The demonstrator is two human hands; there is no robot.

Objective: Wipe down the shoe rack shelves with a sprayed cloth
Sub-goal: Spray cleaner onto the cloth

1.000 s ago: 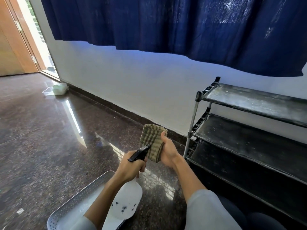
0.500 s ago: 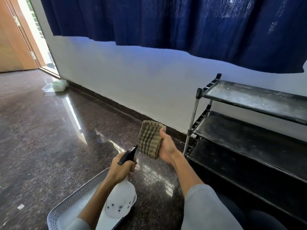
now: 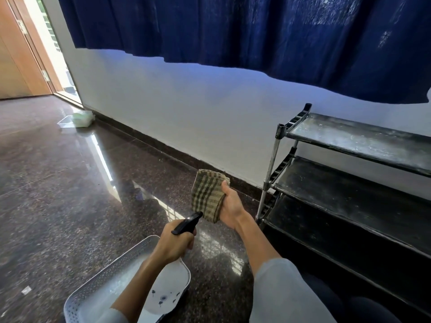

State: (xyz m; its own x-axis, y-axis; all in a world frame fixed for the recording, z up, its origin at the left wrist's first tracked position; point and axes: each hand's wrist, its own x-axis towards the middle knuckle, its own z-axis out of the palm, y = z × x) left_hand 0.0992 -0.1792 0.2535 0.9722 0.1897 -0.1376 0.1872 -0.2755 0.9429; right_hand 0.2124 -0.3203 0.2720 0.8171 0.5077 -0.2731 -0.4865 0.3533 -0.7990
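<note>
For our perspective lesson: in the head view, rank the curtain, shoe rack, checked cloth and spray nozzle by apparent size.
1. curtain
2. shoe rack
3. checked cloth
4. spray nozzle

The cloth and nozzle are nearer the camera, so their true share is smaller still.

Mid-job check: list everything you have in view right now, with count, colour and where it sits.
checked green-and-beige cloth: one, folded, held up left of the rack
white spray bottle with black trigger head: one, above the basket, nozzle towards the cloth
black metal shoe rack: one, three dusty shelves visible, against the wall at right
white perforated plastic basket: one, on the floor, bottom centre-left
dark blue curtain: one, hanging across the top
clear plastic container: one, greenish contents, on the floor by the doorway
dark polished stone floor: left and centre
left hand: grips the spray bottle
right hand: holds the cloth
</note>
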